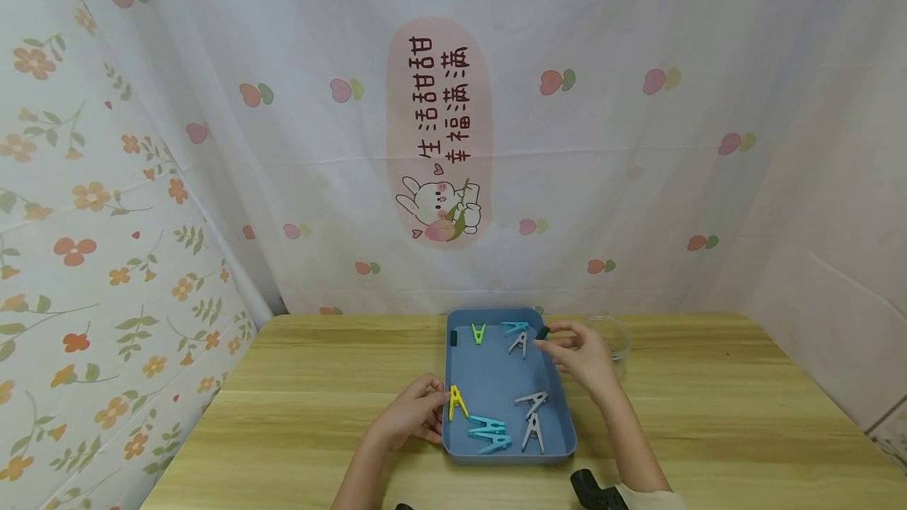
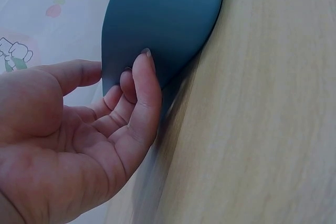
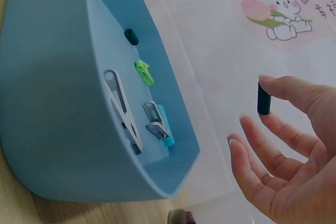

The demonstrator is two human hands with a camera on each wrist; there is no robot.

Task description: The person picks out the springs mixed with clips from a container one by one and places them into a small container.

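Note:
A blue tray (image 1: 489,459) stands on the table with clothespins inside. My right hand (image 1: 583,352) pinches a small dark green ribbed cylinder (image 3: 264,97) between thumb and index finger, over the tray's far right rim; the other fingers are spread loosely. At the tray's left wall, my left hand (image 1: 411,413) grips the rim, thumb at the edge and curled fingers against the outer side. Beside it leans a yellow clothespin (image 1: 456,404). Another dark green cylinder (image 1: 453,338) lies at the far left inside, near a bright green clothespin (image 1: 478,334).
Turquoise clothespins (image 1: 487,433) lie at the tray's near side and one at the far right; several grey clothespins (image 1: 533,433) lie along the right. A clear round container (image 1: 620,330) sits behind the right hand. A printed curtain (image 1: 567,203) hangs behind the wooden table (image 1: 340,345).

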